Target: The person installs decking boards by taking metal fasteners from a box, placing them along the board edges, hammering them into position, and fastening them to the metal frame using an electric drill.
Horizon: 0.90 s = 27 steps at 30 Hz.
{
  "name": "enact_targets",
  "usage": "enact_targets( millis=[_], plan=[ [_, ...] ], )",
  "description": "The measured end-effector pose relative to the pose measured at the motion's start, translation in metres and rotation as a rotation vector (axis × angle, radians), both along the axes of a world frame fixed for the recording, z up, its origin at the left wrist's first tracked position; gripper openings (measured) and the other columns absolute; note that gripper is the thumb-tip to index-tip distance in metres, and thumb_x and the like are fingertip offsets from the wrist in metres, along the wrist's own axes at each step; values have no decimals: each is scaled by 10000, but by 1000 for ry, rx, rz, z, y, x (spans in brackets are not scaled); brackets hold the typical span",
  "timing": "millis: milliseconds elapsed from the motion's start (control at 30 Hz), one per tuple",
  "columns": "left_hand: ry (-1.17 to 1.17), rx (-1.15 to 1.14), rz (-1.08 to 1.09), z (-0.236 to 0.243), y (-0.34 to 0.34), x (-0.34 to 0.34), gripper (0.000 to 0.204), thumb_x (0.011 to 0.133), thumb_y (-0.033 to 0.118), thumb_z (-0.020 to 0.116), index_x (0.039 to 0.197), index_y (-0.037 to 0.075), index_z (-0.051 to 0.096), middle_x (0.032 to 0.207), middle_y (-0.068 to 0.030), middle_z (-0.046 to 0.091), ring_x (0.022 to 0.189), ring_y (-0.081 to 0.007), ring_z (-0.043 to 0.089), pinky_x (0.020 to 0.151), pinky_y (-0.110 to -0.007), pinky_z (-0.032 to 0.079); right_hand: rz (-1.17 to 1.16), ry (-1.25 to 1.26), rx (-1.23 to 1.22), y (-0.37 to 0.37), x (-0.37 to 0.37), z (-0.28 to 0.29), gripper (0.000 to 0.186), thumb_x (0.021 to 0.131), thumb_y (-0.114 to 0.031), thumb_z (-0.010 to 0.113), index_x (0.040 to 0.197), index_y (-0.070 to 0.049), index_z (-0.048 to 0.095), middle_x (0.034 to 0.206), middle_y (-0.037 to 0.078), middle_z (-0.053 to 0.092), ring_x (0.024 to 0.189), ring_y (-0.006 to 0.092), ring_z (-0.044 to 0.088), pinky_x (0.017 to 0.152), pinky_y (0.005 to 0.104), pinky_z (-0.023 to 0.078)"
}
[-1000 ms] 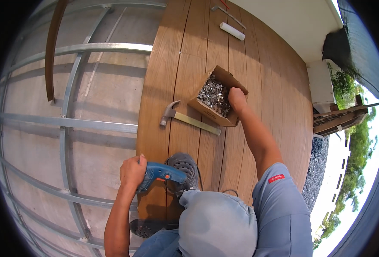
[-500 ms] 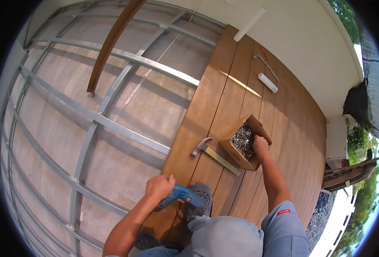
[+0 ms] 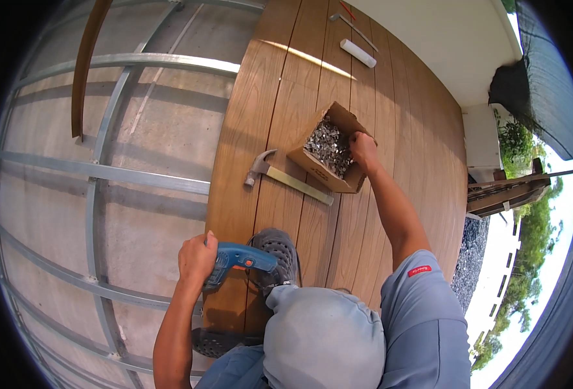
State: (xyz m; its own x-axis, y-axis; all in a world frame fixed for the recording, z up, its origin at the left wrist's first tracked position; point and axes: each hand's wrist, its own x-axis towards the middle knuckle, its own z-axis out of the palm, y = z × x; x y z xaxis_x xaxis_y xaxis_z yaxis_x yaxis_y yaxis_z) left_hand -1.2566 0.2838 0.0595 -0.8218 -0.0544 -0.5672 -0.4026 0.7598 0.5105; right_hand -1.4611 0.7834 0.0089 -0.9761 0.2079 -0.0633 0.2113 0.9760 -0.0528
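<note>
My left hand is closed around one end of a blue power drill, beside my shoe at the deck's edge. The drill's far end and bit are hidden. My right hand reaches into an open cardboard box, at its right inner side. Its fingers are curled, and whatever they pinch is too small or hidden to tell. Many small silvery metal clips fill the box. Just left of it a claw hammer lies on the boards, head toward the left.
Brown deck boards run under the box. To the left, a galvanized metal frame spans the concrete, and a long brown strip stands out over it. Farther off lie a white tube and a thin metal tool. A pale wall borders the deck.
The view has shifted, so the box, hammer and frame appear higher and farther left. My right hand is still in the box, and my left hand keeps hold of the drill.
</note>
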Motion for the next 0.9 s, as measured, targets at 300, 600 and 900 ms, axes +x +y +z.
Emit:
enact_targets(
  millis=[300, 600, 900],
  plan=[
    [5, -4, -9, 3, 6, -2, 495, 988, 386, 459, 919, -3, 757, 905, -290, 698, 884, -492, 658, 845, -536, 519, 110, -99, 248, 7, 9, -8, 231, 900, -129, 542, 863, -32, 748, 879, 223, 734, 839, 389, 733, 746, 485, 591],
    [11, -24, -43, -7, 17, 4, 475, 982, 376, 463, 933, 18, 771, 905, -279, 712, 881, -473, 677, 853, -531, 528, 326, -12, 376, 8, 17, -12, 219, 876, -124, 573, 736, -61, 730, 742, 187, 721, 693, 352, 731, 631, 451, 588],
    [67, 32, -23, -3, 18, -2, 448, 971, 364, 496, 844, 14, 746, 815, -262, 696, 820, -464, 669, 803, -534, 532, -56, 70, -360, -20, 38, 61, 188, 984, -156, 595, 1003, 23, 649, 803, 154, 716, 720, 260, 715, 663, 367, 561]
  ],
)
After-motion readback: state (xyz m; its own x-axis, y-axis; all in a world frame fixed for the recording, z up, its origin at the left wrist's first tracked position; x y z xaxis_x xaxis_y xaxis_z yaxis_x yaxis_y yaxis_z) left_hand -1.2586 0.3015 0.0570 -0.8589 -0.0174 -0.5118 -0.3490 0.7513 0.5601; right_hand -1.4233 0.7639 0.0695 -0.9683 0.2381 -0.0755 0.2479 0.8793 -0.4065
